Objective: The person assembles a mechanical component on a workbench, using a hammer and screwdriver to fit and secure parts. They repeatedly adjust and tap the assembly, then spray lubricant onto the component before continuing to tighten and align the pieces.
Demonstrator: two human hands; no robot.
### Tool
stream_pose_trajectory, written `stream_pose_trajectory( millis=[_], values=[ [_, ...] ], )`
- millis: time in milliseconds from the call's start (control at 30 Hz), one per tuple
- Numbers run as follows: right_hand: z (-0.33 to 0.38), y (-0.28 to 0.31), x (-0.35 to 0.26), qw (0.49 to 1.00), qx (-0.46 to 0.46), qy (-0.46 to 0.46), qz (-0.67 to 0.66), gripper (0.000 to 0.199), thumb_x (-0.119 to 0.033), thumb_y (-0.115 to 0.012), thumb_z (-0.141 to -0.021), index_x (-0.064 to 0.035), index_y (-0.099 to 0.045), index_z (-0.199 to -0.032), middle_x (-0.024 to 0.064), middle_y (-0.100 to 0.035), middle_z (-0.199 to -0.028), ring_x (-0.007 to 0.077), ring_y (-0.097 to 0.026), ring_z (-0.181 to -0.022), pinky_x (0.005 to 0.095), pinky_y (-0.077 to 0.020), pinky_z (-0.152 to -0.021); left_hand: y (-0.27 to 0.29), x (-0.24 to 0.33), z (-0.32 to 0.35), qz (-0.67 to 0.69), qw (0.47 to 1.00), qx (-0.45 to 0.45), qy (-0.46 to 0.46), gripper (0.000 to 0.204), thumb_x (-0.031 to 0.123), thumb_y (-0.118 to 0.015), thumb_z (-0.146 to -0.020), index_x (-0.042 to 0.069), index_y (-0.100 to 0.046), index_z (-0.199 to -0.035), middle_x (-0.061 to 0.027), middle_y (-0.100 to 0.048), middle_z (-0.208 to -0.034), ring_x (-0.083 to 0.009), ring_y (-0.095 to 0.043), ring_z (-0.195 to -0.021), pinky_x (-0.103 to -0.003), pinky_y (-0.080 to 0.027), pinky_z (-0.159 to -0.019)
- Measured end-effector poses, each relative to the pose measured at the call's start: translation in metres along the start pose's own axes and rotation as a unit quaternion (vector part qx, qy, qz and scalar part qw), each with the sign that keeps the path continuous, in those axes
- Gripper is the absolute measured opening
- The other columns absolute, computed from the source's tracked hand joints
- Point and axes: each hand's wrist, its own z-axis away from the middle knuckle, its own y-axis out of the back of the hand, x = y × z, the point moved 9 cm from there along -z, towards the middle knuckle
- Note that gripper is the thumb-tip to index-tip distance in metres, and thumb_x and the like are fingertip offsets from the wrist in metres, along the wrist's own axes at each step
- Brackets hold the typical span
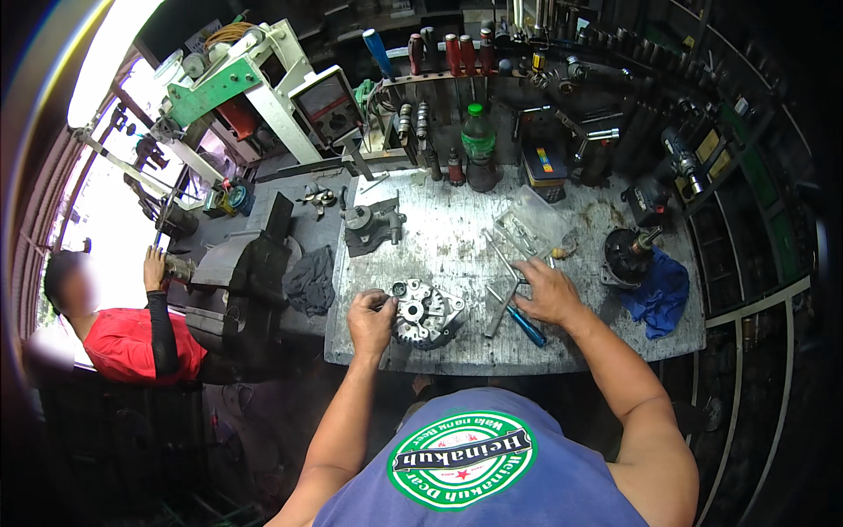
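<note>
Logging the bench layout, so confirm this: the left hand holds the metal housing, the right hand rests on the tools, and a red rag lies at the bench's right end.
Wrong colour: the head view shows the rag is blue, not red. The rest stands: left hand on the housing, right hand on the tools.

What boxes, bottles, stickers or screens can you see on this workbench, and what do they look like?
Green bottle: back of the bench, middle; upright, green cap, dark base.
Dark box: right of the bottle; black, with a small multicoloured sticker on its front.
Clear plastic package: beyond the right hand; see-through, small metal parts inside.
Meter: back left; pale frame, grey dial face.
</note>
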Motion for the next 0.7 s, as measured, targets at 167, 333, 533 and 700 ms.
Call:
stream_pose_trajectory(
  millis=[167,333,533,700],
  values=[
    [-0.035,0.025,-0.081,0.990,-0.073,0.099,-0.075,0.038,-0.024,-0.080,-0.097,-0.0158,-0.074,-0.133,0.0148,-0.072,-0.105,0.0390,-0.073,-0.099,0.0487,-0.0613,-0.086,0.003,0.007,0.001,-0.001,0.998,0.003,-0.055,0.018,0.011,-0.085,-0.087,-0.001,-0.082,-0.101,-0.0137,-0.078,-0.109,-0.0262,-0.076,-0.096,-0.036,-0.061,-0.090],
    [-0.071,0.020,-0.158,0.977,-0.030,0.211,0.004,0.021,-0.019,-0.077,-0.094,-0.0093,-0.076,-0.113,0.0094,-0.071,-0.100,0.0344,-0.072,-0.099,0.0481,-0.0561,-0.085,0.004,0.000,-0.003,0.027,0.998,-0.021,-0.048,0.017,0.007,-0.081,-0.088,-0.001,-0.082,-0.103,-0.0137,-0.078,-0.110,-0.0266,-0.078,-0.098,-0.036,-0.062,-0.091],
    [-0.110,-0.026,-0.210,0.941,-0.139,0.285,0.120,0.015,-0.025,-0.072,-0.097,-0.0120,-0.078,-0.103,0.0076,-0.073,-0.098,0.0304,-0.073,-0.098,0.0491,-0.0527,-0.084,0.010,0.005,-0.004,0.039,0.996,-0.040,-0.075,0.025,0.003,-0.079,-0.087,0.000,-0.080,-0.112,-0.0147,-0.077,-0.114,-0.0288,-0.078,-0.099,-0.038,-0.062,-0.093],
    [-0.125,-0.055,-0.237,0.903,-0.183,0.331,0.206,0.014,-0.023,-0.072,-0.092,-0.0120,-0.079,-0.096,0.0048,-0.076,-0.094,0.0269,-0.075,-0.100,0.0479,-0.0534,-0.085,0.013,0.016,-0.001,0.076,0.988,-0.045,-0.128,0.024,0.006,-0.079,-0.088,0.000,-0.078,-0.111,-0.0148,-0.077,-0.108,-0.0322,-0.078,-0.097,-0.039,-0.061,-0.090]
  ],
)
